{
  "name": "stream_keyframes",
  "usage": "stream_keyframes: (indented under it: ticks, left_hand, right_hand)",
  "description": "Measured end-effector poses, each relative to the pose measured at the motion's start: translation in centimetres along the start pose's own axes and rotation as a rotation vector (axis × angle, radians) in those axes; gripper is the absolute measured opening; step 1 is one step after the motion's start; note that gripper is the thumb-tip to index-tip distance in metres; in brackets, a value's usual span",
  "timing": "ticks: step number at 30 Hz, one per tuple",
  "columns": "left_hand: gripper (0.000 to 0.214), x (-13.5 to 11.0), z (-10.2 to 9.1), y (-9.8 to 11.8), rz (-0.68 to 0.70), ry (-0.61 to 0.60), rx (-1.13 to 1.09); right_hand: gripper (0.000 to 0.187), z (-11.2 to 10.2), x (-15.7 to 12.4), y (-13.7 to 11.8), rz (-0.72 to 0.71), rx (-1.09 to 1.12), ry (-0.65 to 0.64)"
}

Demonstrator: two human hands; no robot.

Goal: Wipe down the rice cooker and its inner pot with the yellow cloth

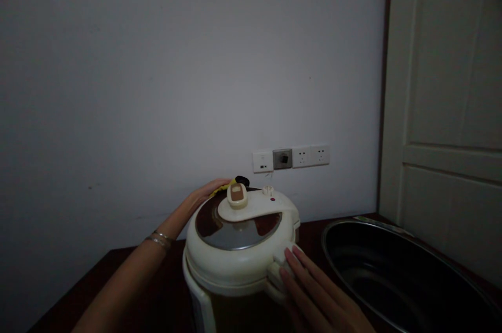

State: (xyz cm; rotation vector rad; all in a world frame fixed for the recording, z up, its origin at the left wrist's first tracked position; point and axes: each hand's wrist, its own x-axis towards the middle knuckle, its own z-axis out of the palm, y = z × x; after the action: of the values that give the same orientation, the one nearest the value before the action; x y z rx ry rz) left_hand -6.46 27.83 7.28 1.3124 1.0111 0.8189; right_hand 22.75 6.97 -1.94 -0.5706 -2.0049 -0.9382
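Observation:
A white electric pressure cooker (243, 273) stands in front of me. Its lid has a dark, shiny round top with a white bridge (259, 206), a brown-and-cream knob (237, 195) and a small valve (268, 190). My right hand (321, 294) rests against the white side handle (277, 270), fingers stretched out along it; the thumb is out of sight. My left hand (212, 187) reaches round the far left of the lid, its fingers mostly hidden. Right by it is a yellow strip (223, 187) with a black end piece (242, 181), whose kind I cannot make out.
On the right, a large dark oval basin (392, 278) sits on the dark red-brown table (129, 270). Sockets and a switch (301, 156) are set in the pale wall behind the cooker. A panelled door (451, 113) stands at the right.

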Motion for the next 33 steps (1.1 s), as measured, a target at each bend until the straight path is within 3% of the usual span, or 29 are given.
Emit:
stream_keyframes:
  ticks: [4, 8, 14, 23, 28, 33]
  left_hand:
    - [0.022, -1.5, -0.6, -0.9, 0.029, 0.074, -0.094]
    - [0.028, -3.0, -1.3, -1.6, 0.108, 0.119, -0.047]
    - [0.037, -5.5, 0.2, -1.4, 0.216, 0.210, 0.084]
    - [0.039, -8.7, 1.1, -3.3, 0.363, 0.572, 0.334]
    - [0.038, -11.2, 3.5, -4.9, 0.435, 0.780, 0.366]
    - [0.039, -14.1, 8.3, -7.9, 0.595, 1.045, 0.571]
  right_hand:
    - [0.029, 0.0, 0.1, 0.1, -0.014, 0.004, 0.006]
    - [0.031, -0.2, 0.1, -0.1, 0.001, 0.022, 0.001]
    - [0.030, -0.3, 0.2, -0.3, 0.014, 0.038, 0.026]
    - [0.030, -0.2, -0.2, -0.3, -0.041, 0.041, -0.017]
    - [0.033, -0.1, -0.4, -0.5, -0.004, 0.087, 0.014]
    - [0.035, -0.1, -0.7, -0.7, 0.027, 0.144, -0.006]
